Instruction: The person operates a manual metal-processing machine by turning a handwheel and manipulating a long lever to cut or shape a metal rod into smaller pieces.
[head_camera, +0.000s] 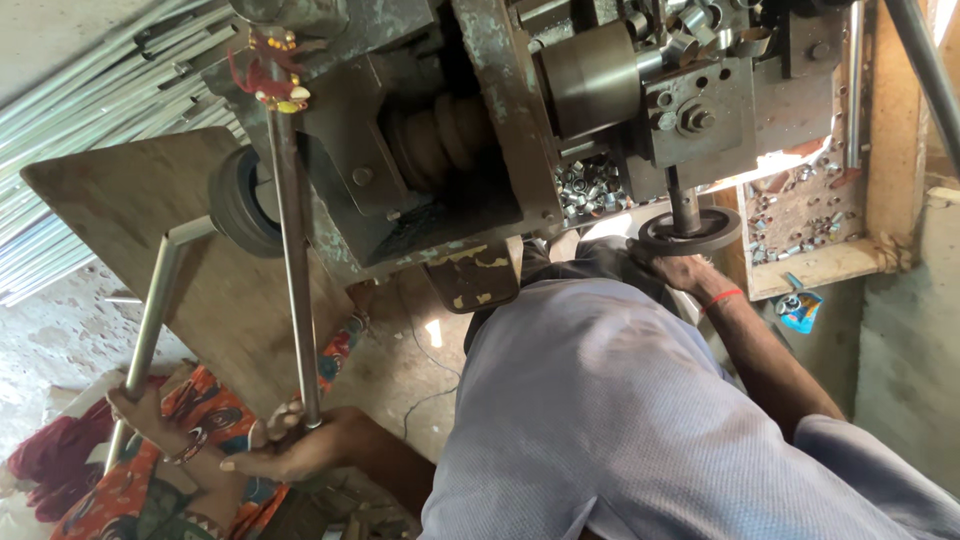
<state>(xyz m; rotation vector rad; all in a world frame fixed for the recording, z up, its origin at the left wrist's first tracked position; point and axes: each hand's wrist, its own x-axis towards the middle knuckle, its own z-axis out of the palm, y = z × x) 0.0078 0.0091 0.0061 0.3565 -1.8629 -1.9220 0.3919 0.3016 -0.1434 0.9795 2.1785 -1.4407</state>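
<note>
Head view: we are looking down over our own grey shirt (620, 420) at a worn metal machine (480, 130).
Left hand: our left hand (290, 450) is closing its fingers around the lower end of a long steel rod (292, 250), which is running up to the machine's top left corner.
Right hand: our right hand (680, 268) is gripping the rim of a dark round handwheel (690, 232) under the machine's right side; a red thread is circling that wrist.
Nearby person: another person's hand (135, 408) is holding a second, bent rod (160, 300) just left of ours, above bright patterned cloth (200, 470).
Around: a wooden board (170, 230) is leaning behind both rods, steel tubes (80, 110) are lying stacked at far left, and small metal rings (590, 190) are sitting heaped under the machine.
In the way: our shirt is hiding most of our right forearm.
</note>
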